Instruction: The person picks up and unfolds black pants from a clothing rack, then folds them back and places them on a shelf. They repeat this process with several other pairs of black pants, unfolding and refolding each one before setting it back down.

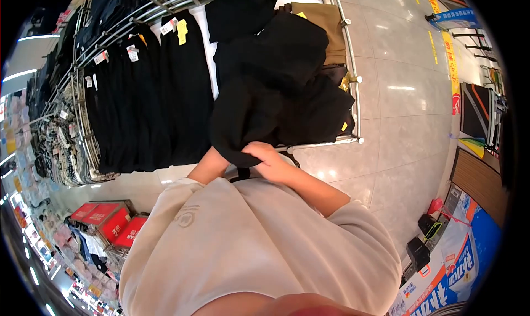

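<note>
A black garment (248,109) lies spread across the display rack in front of me, its near end bunched and hanging toward my body. My right hand (262,153) is closed on the near edge of this cloth, fingers pressed together. The wrist of my left hand (217,158) goes in under the same fabric, and its fingers are hidden. Farther back, more black cloth (240,15) lies beside the garment. To the left are folded black trousers (185,89) in a row, with white and yellow tags.
A metal rail (356,103) borders the rack on the right, with tiled floor (403,95) beyond it. Brown folded cloth (323,31) sits at the far right corner. Red boxes (113,222) stand at lower left. Blue and white packages (452,266) are at lower right.
</note>
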`<state>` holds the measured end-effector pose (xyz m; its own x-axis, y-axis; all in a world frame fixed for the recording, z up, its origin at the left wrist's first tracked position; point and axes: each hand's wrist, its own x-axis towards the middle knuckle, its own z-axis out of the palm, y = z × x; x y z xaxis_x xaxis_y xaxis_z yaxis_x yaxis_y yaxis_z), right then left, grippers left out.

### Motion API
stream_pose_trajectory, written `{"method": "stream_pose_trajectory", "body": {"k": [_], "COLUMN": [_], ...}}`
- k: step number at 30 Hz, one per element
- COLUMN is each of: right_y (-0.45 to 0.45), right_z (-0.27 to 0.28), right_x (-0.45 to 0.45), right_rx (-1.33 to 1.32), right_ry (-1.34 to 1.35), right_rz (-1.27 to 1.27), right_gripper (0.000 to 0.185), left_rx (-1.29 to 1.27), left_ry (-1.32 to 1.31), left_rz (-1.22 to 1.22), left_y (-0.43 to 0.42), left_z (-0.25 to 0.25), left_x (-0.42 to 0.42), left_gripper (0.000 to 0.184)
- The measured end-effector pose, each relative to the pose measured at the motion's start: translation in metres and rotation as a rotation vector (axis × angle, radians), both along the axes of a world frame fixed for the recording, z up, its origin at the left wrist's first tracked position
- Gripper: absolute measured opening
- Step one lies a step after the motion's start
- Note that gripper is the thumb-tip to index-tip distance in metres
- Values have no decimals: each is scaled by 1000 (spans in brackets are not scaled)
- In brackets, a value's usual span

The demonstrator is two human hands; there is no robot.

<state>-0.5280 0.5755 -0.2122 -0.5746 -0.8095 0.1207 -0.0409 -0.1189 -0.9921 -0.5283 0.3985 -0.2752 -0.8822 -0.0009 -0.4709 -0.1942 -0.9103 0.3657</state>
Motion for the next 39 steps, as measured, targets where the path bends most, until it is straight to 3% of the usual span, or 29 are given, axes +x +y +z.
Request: {"method": "stream_pose_trajectory", "body": {"k": [2,5,7,8,10,11,12,15,16,18,19,20,22,23,24,26,27,31,34,36,37,38,39], "right_y": [18,32,40,36,25,17,9,-14,-25,-43,-48,-54,-66,-73,-78,-83,-86,-102,-109,-113,-114,-115,-112], "right_z": [-15,-45,-64,-50,-40,-23,-4,43,58,93,107,115,118,119,122,129,134,133,129,127,127,126,126], "right_x": [8,3,2,-10,-27,-36,-41,-44,-37,-18,-7,4,32,49,69,116,141,244,313,352,370,387,403], "right_rx": [146,144,308,399,163,107,8,-97,-138,-182,-131,-82,-145,-199,-197,-56,8,-9,-19,-73,-133,-196,-167], "right_ry": [-145,83,281,-201,-404,-361,-375,-304,-140,113,214,321,216,98,104,-141,-7,47,-88,-17,6,28,-59], "right_rz": [12,174,95,50,-220,-318,-343,-266,-210,-94,-46,6,172,320,352,502,511,524,521,545,471,395,331], "right_gripper": [17,20,28,42,43,36,36,48,58,89,94,99,105,110,110,116,119,120,121,119,116,113,92], "left_rx": [-261,-743,-962,-965,-1446,-1394,-1400,-1850,-1860,-1538,-1371,-1373,-2001,-1780,-1782,-1691,-1566,-1555,-1694,-2026,-2022,-1758,-1491], "left_ry": [-51,-183,-248,-265,3,-51,-55,182,174,134,117,114,166,251,231,251,203,119,14,29,17,26,39], "left_rz": [24,42,62,86,250,269,285,96,120,106,99,124,-17,92,123,131,241,355,336,407,421,488,545], "left_y": [-4,-16,-24,-26,-28,-26,-25,-27,-24,-10,-6,-6,-12,-12,-16,-23,-17,-3,7,13,17,21,24], "left_z": [11,31,45,55,71,75,82,100,102,142,158,170,184,169,162,153,153,142,131,126,120,116,112], "left_x": [5,16,28,36,57,71,84,127,143,161,175,194,238,265,293,354,381,483,547,580,595,605,616], "left_gripper": [33,31,31,31,28,28,28,32,32,40,45,45,50,57,57,61,57,55,52,48,48,46,45]}}
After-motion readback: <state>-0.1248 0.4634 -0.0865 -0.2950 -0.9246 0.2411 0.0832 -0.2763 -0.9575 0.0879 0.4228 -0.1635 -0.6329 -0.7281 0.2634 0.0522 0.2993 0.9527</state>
